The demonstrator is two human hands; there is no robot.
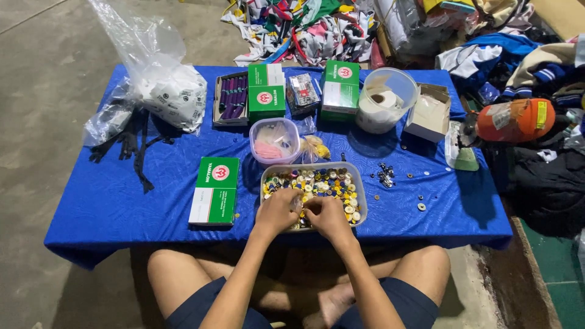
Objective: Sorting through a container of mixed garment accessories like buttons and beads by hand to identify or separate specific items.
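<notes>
A clear rectangular tub (362, 183) full of mixed coloured buttons (326, 181) sits at the near edge of a low table covered in blue cloth (122, 201). Both my hands rest in the tub's near end. My left hand (277, 210) and my right hand (326, 216) meet over the buttons, fingertips pinched together around something small that I cannot make out. Behind the tub stand a small clear container (275, 141) with pink contents and a little bag of yellow bits (315, 148).
Green-and-white boxes lie at the left front (214, 190) and at the back (266, 91) (340, 87). An open box of purple items (231, 97), a clear bucket with tape rolls (386, 100), a plastic bag (170, 91), black zips (131, 143), loose metal bits (385, 176) and fabric piles (317, 27) surround the table.
</notes>
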